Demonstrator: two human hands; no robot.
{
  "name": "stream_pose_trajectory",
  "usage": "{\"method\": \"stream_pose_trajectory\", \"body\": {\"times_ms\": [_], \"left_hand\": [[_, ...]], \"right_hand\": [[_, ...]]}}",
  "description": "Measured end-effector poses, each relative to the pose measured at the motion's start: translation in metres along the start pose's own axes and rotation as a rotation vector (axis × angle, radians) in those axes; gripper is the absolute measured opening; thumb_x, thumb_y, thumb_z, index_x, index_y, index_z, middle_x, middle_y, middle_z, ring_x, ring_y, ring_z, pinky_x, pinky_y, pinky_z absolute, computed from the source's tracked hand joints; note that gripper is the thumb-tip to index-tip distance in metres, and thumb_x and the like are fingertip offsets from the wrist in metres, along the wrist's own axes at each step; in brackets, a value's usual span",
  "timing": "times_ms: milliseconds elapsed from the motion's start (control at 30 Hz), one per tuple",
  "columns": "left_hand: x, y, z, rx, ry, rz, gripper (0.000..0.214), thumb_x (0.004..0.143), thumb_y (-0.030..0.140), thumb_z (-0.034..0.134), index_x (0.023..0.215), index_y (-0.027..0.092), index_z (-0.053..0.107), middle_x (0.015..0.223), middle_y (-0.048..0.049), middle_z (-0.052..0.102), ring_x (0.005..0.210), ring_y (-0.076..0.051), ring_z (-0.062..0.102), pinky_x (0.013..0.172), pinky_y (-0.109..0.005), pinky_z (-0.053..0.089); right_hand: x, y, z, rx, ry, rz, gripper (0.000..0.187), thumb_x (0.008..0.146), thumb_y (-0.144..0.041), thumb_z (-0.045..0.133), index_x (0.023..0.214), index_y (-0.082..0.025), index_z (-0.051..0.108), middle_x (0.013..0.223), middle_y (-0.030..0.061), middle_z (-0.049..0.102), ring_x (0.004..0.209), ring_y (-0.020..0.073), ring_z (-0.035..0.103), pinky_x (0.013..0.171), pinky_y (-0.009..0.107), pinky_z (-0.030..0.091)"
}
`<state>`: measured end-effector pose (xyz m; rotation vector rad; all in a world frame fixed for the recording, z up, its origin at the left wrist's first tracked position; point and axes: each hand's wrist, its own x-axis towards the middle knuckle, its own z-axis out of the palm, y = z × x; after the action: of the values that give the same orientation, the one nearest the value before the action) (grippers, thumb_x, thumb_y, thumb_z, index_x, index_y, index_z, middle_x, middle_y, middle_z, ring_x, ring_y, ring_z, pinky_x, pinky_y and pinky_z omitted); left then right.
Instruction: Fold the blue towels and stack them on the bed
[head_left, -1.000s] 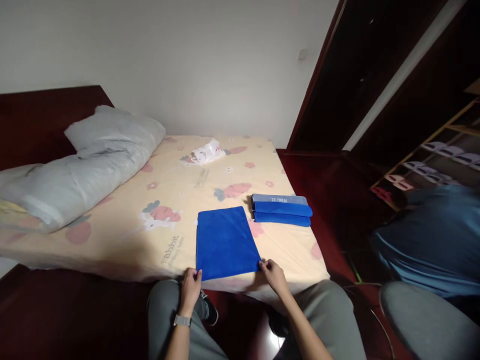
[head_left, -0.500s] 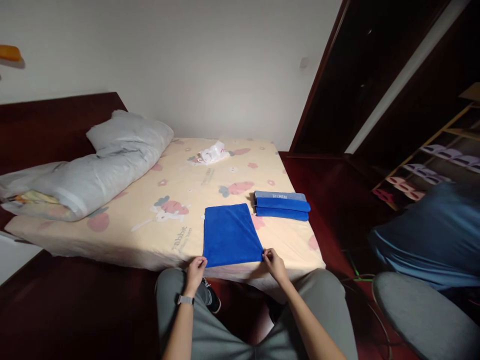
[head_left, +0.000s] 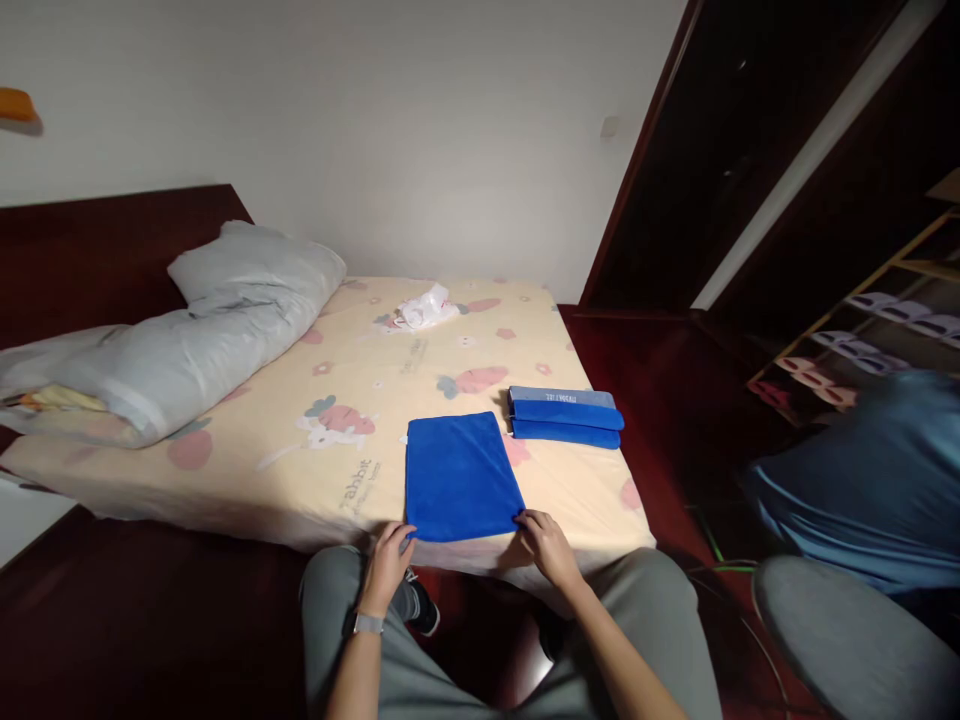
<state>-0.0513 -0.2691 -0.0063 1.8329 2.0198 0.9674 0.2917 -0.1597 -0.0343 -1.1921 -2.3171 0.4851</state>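
A blue cloth (head_left: 463,475) lies spread flat at the front edge of the bed. My left hand (head_left: 390,560), with a watch on the wrist, pinches its near left corner. At the near right corner, my right hand (head_left: 549,545) grips the cloth between thumb and fingers. Beyond my right hand lie folded blue cloths (head_left: 566,425) along with a grey one (head_left: 562,396) that bears white lettering. A small pale tag sticks out at the spread cloth's left edge.
A crumpled white plastic bag (head_left: 426,307) rests farther back on the patterned bed sheet (head_left: 420,380). A grey bundled quilt (head_left: 225,320) lies at the left by the headboard (head_left: 112,240). To the right stand a grey stool (head_left: 847,630) and a slipper rack (head_left: 862,320).
Both hands still grip the near corners of the blue cloth. My right hand has shifted slightly left with its corner, and the view has moved a little.
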Motion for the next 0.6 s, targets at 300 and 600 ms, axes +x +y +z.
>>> {"method": "stream_pose_trajectory", "body": {"times_ms": [300, 600], "left_hand": [[0.018, 0.013, -0.027, 0.167, 0.056, 0.093, 0.032, 0.099, 0.034, 0.043, 0.115, 0.026, 0.069, 0.112, -0.0088, 0.068, 0.106, -0.023, 0.065, 0.096, -0.039, 0.052], [0.126, 0.048, -0.125, 0.113, 0.265, 0.328, 0.024, 0.096, 0.036, 0.053, 0.103, 0.027, 0.073, 0.099, -0.0059, 0.073, 0.097, -0.023, 0.066, 0.095, -0.039, 0.051]], "right_hand": [[0.007, 0.0, -0.022, 0.068, 0.053, 0.086, 0.044, 0.093, -0.016, 0.039, 0.129, -0.026, 0.062, 0.122, 0.0078, 0.068, 0.113, 0.024, 0.063, 0.098, 0.042, 0.053], [0.112, -0.041, -0.142, 0.217, 0.225, -0.026, 0.036, 0.097, -0.034, 0.044, 0.124, -0.026, 0.066, 0.122, 0.0083, 0.069, 0.11, 0.0268, 0.065, 0.095, 0.041, 0.053]]}}
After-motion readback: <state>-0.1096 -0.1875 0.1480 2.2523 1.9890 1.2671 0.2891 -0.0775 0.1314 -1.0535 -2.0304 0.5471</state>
